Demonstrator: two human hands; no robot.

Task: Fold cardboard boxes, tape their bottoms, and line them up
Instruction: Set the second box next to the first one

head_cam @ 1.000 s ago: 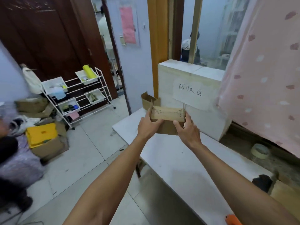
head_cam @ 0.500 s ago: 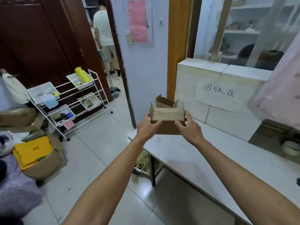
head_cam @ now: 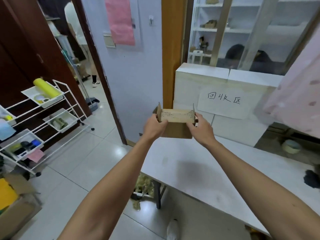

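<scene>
A small brown cardboard box (head_cam: 176, 126) stands open side up at the far left end of the white table (head_cam: 199, 170), its flaps sticking upward. My left hand (head_cam: 154, 127) grips its left side and my right hand (head_cam: 200, 129) grips its right side, thumbs on the near wall. Another box behind it shows only as a bit of flap at the left, mostly hidden.
White foam blocks (head_cam: 225, 94) with a handwritten paper sign stand behind the table. A white wire rack (head_cam: 43, 122) with trays is at the left, a carton (head_cam: 13, 208) with a yellow thing on the floor. A dark object (head_cam: 311, 178) lies at the table's right.
The view has lifted and swung right while both hands kept hold of the box, which now sits closer in front of the foam blocks and hides most of the box behind.
</scene>
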